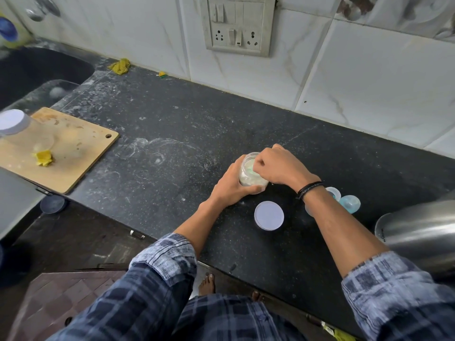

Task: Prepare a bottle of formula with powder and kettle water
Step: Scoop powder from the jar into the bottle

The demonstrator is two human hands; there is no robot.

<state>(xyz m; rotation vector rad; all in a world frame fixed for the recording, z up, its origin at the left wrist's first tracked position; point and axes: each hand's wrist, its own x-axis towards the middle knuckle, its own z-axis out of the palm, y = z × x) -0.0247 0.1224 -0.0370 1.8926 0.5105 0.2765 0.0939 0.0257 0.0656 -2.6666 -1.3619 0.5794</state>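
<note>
Head | left hand (pixel 230 187) grips jar (pixel 247 178) | right hand (pixel 279 168) curled over rim

Soft, even light is bright on the pale tiles (pixel 369 77) and leaves only faint shadows on the black counter (pixel 197 124), which shows a dull grey sheen. The steel kettle (pixel 423 232) at the right edge carries streaked white glare and looks smeared. Wide-angle distortion bends the tile lines and the switch plate (pixel 237 25), and the far left, around the sink (pixel 37 70), is soft and blurred.
</note>
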